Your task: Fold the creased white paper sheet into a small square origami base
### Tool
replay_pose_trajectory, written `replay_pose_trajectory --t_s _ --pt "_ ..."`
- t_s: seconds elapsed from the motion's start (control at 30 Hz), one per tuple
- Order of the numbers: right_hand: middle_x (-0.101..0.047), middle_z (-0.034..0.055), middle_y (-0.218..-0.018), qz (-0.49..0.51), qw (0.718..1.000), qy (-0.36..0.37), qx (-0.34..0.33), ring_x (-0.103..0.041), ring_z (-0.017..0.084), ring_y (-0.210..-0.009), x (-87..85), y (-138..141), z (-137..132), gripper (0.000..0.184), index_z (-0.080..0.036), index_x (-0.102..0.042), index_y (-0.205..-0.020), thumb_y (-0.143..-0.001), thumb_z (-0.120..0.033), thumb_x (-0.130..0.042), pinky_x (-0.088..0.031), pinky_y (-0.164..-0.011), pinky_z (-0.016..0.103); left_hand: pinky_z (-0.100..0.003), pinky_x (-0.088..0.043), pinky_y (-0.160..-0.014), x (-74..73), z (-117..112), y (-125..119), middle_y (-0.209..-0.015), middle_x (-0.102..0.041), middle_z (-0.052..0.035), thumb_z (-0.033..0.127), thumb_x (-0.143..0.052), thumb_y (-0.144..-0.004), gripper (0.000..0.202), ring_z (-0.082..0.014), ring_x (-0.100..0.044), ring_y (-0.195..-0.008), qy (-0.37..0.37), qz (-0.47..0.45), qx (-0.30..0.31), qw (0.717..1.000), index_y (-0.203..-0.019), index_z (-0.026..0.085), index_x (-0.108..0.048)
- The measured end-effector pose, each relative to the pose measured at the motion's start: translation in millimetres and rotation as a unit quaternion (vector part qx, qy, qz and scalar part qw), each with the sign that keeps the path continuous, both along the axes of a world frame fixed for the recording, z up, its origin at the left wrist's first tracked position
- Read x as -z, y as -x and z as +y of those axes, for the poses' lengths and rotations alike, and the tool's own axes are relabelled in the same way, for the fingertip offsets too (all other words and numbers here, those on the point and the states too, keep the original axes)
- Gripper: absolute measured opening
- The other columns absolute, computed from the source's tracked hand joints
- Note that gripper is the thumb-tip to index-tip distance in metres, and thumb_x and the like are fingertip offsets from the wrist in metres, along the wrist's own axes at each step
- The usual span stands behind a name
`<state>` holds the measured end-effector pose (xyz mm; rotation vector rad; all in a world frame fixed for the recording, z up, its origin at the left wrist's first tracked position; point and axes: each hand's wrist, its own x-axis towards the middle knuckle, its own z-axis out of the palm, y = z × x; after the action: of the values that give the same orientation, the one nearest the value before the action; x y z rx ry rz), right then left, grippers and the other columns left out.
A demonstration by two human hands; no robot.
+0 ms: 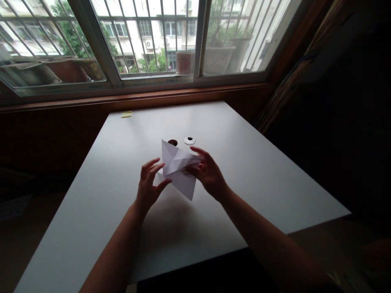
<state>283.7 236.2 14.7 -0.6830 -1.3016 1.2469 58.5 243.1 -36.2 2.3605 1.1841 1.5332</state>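
Observation:
A creased sheet of white paper (177, 162), partly folded with pointed corners, is held above the middle of the white table. My right hand (210, 173) pinches its right side, thumb and fingers closed on the folded edge. At the paper's left edge is my left hand (149, 183), its fingers curved and spread apart from the thumb. The left fingertips and thumb tip meet the paper's edge, though how firmly they press is unclear. Part of the fold lies hidden behind the right fingers.
Behind the paper on the table (106, 171) lie a dark brown ring-shaped piece (172, 142), partly covered, and a white round piece with a dark centre (189, 141). A yellow sticky note (126, 114) is at the far left edge. Beyond stands a barred window (146, 40).

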Motion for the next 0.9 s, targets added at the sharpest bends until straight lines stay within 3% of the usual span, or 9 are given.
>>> replay_pose_trajectory --t_s 0.13,0.23,0.43,0.6,0.7,0.9 --pt "-0.063 -0.0008 -0.097 0.041 0.998 0.016 0.04 -0.062 0.016 -0.076 0.0 2.8 2.0 0.066 -0.04 -0.041 -0.137 -0.081 -0.023 -0.072 -0.058 -0.068 0.033 -0.046 -0.053 -0.095 11.9 5.6 1.6 -0.129 -0.05 -0.0149 0.032 -0.069 -0.085 0.063 -0.0233 -0.06 -0.109 0.051 -0.048 0.038 0.997 -0.14 0.023 -0.039" --pt "-0.062 -0.0008 -0.095 0.048 0.997 0.025 0.063 -0.06 0.015 -0.073 2.2 5.8 2.9 0.067 -0.04 -0.041 -0.137 -0.081 -0.022 -0.072 -0.056 -0.063 0.03 -0.046 -0.051 -0.095 14.7 6.3 0.2 -0.122 -0.055 -0.013 0.026 -0.071 -0.084 0.065 -0.024 -0.059 -0.111 0.044 -0.014 0.057 0.997 -0.14 0.024 -0.039" --pt "-0.063 -0.0002 -0.096 0.053 0.997 0.036 0.051 -0.059 0.015 -0.077 6.3 13.0 0.1 0.045 -0.034 -0.048 -0.123 -0.083 -0.026 -0.07 -0.05 -0.062 0.028 -0.04 -0.053 -0.089 10.0 1.4 -3.7 -0.114 -0.063 -0.01 0.019 -0.068 -0.086 0.05 -0.022 -0.062 -0.105 0.025 0.017 0.041 0.999 -0.132 0.025 -0.05" --pt "-0.06 -0.0012 -0.082 0.034 0.998 0.037 0.039 -0.054 0.013 -0.069 9.2 14.7 -1.4 0.014 -0.024 -0.058 -0.094 -0.087 -0.034 -0.066 -0.043 -0.059 0.025 -0.037 -0.054 -0.086 7.3 -0.1 -3.1 -0.107 -0.067 -0.008 0.018 -0.068 -0.086 0.039 -0.0206 -0.065 -0.1 0.021 -0.007 0.017 1.0 -0.122 0.024 -0.057" --pt "-0.057 -0.0016 -0.076 0.035 0.998 0.044 0.029 -0.051 0.012 -0.066 9.3 14.6 -1.7 0.016 -0.022 -0.06 -0.086 -0.087 -0.037 -0.066 -0.04 -0.057 0.025 -0.036 -0.054 -0.085 6.5 0.2 -2.9 -0.104 -0.068 -0.0071 0.016 -0.068 -0.085 0.034 -0.0201 -0.066 -0.098 0.014 -0.015 0.013 1.0 -0.117 0.023 -0.059" --pt "-0.057 -0.0019 -0.078 0.073 0.996 0.033 0.05 -0.049 0.011 -0.066 8.0 17.0 -2.8 0.014 -0.023 -0.063 -0.086 -0.086 -0.037 -0.068 -0.037 -0.056 0.024 -0.035 -0.054 -0.084 6.6 0.2 -3.3 -0.101 -0.068 -0.0064 0.017 -0.068 -0.085 0.03 -0.0192 -0.066 -0.095 0.014 -0.017 0.009 1.0 -0.113 0.021 -0.061"
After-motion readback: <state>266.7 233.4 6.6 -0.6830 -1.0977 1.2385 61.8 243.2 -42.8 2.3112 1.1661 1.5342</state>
